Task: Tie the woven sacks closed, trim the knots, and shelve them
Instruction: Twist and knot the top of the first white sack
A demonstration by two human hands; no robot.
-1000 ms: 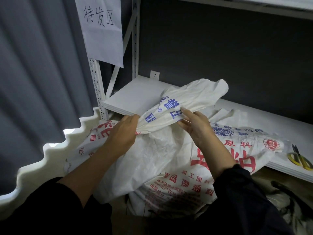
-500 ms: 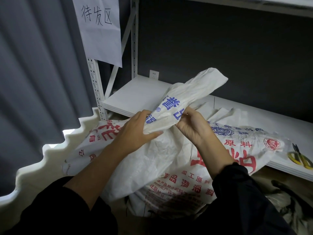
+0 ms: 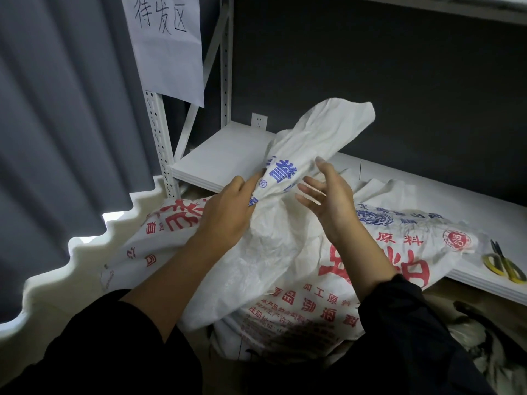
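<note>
The work is at its early part, in my judgement. The woven sack (image 3: 285,260) stands in front of the lower shelf (image 3: 216,158), and its right corner lies over the front edge of the board. The mouth is gathered into a long twisted neck (image 3: 316,143) that points up and to the right. I see no knot on it and no string or cord around it, so the tying is not yet done.

The left hand (image 3: 225,215) holds this neck at its base, and its grip is clamped around the bunched cloth. The right hand (image 3: 330,203) is just beside the neck with the fingers spread apart and the grip loose. It holds nothing, and I cannot tell whether a fingertip touches the cloth.

What is left is nearly everything: to make the knot, to cut it short, and to lift the sack up on the shelf. The scissors (image 3: 506,266) with yellow handles lie on the shelf board at the right, well apart from both hands, and nobody touches them.

About the content: the lower body of the sack looks full and rounded, but the gathered mouth hides the inside, so I cannot say what it carries. On the shelf I see only the scissors and the sack's corner. A paper sign (image 3: 168,52) hangs on the shelf post above.
</note>
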